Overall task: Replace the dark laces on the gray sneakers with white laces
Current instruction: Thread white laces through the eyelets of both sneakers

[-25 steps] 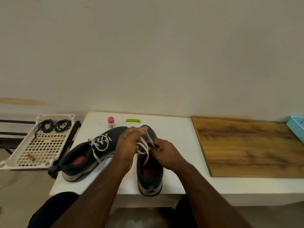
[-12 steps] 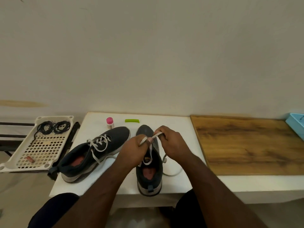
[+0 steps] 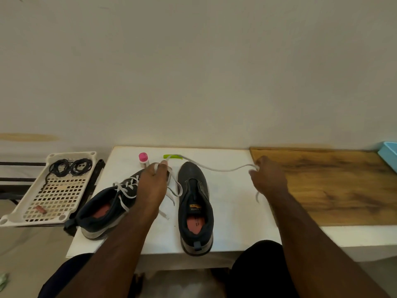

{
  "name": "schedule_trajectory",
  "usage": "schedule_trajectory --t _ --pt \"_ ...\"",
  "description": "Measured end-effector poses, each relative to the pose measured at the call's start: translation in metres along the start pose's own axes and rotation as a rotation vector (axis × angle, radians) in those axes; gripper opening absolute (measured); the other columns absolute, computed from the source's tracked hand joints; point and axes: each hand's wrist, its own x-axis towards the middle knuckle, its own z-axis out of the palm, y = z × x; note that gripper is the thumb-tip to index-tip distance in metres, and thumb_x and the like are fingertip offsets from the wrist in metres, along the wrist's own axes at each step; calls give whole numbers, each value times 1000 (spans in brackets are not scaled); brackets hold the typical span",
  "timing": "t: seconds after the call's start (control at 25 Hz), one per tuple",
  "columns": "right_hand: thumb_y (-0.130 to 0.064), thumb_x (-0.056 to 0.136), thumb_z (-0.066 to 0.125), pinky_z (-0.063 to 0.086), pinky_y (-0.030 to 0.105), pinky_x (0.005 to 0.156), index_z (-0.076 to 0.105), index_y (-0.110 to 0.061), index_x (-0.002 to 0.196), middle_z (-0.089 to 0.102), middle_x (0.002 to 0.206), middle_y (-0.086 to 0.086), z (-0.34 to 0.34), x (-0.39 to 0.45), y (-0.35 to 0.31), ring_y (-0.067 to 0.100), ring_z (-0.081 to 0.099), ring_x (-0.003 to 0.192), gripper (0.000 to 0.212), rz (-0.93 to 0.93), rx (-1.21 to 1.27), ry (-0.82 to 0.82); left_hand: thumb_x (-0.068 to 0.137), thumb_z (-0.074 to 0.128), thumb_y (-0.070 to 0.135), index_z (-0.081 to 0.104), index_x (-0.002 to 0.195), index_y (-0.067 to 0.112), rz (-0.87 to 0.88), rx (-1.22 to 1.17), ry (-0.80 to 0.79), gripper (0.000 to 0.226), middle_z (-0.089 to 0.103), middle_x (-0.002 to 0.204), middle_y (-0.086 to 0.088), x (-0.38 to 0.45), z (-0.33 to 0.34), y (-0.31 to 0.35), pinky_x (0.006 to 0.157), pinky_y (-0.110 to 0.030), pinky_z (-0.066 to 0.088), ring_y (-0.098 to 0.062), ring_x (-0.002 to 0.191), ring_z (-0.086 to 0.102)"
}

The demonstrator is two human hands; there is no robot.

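Two dark gray sneakers stand on a white table [image 3: 232, 211]. The left sneaker [image 3: 107, 209] carries white laces through its eyelets. The right sneaker [image 3: 195, 203] stands toe away from me with bare eyelets and an open tongue. A loose white lace [image 3: 219, 169] stretches in the air above the right sneaker's toe. My left hand [image 3: 153, 183] pinches one part of it over the left sneaker's toe, with slack looping down beside the shoe. My right hand [image 3: 268, 179] grips the other part near the wooden board. Two coiled dark laces [image 3: 69, 167] lie in a white tray.
The perforated white tray [image 3: 45, 201] sits on a rack left of the table and holds a small brown item. A pink-capped bottle [image 3: 143, 160] and a green clip [image 3: 171, 156] stand at the table's far edge. A wooden board [image 3: 326, 186] lies right; a blue container [image 3: 388, 153] far right.
Both hands were together over the right sneaker's tongue with the white lace. They have drawn apart, left hand leftward and right hand rightward, and the lace now hangs free of that shoe.
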Motion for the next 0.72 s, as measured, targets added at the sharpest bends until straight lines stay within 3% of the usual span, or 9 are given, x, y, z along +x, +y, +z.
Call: schedule_trajectory --t 0.04,0.12,0.2,0.28,0.36,0.48,0.56,0.64,0.72 --pt "-18 83 65 45 41 99 51 -18 135 56 134 10 -1 -2 -2 31 48 126 53 -44 -79 -101 101 47 42 65 96 7 44 59 -95 40 62 82 -5 -3 3 4 70 -32 46 -21 76 57" --pt "-11 77 74 42 40 108 36 -25 151 40 152 1 -6 -15 -21 20 40 135 85 -183 187 -300 99 52 40 71 89 18 127 202 -332 32 68 82 0 -12 14 16 66 -28 44 -15 77 61" --pt "-10 74 83 53 36 92 29 -41 152 42 148 -15 -13 -35 -49 10 52 122 100 -322 618 -531 98 55 39 73 88 22 158 262 -538 27 71 87 2 -18 29 29 70 -27 49 -13 84 65" --pt "-9 77 82 50 28 67 39 -41 147 59 132 -13 -9 -44 -60 9 65 93 88 -364 698 -756 97 57 38 74 90 22 155 203 -617 24 73 91 2 -20 41 38 78 -35 57 -16 90 69" --pt "-13 84 77 44 27 57 58 -28 133 72 105 0 -2 -43 -53 10 63 75 55 -327 623 -851 93 62 40 74 92 27 144 51 -593 17 72 92 7 -15 45 42 83 -40 57 -17 91 68" --pt "-12 91 65 52 33 65 73 -14 104 71 83 5 8 -30 -27 16 61 72 15 -199 486 -552 90 67 43 70 100 31 103 -61 -509 16 64 91 2 -3 38 37 64 -29 50 -12 74 60" --pt "-8 88 61 52 34 83 68 -14 117 71 105 6 8 -15 -5 19 63 89 30 -109 245 -194 91 67 40 69 102 27 43 -108 -422 17 59 89 0 4 35 27 59 -26 43 -10 66 52" --pt "-5 83 60 45 34 100 48 -18 143 57 137 8 7 -14 1 22 56 120 63 -138 -11 -198 95 64 26 69 104 21 -26 -202 -403 12 58 87 -1 7 33 15 57 -26 42 -10 64 48" --pt "-9 82 62 43 38 105 47 -19 144 51 145 7 9 -22 -12 22 53 126 65 -175 3 -190 96 56 11 68 109 15 -107 -322 -429 18 56 87 -7 5 34 7 59 -26 45 -13 67 49"
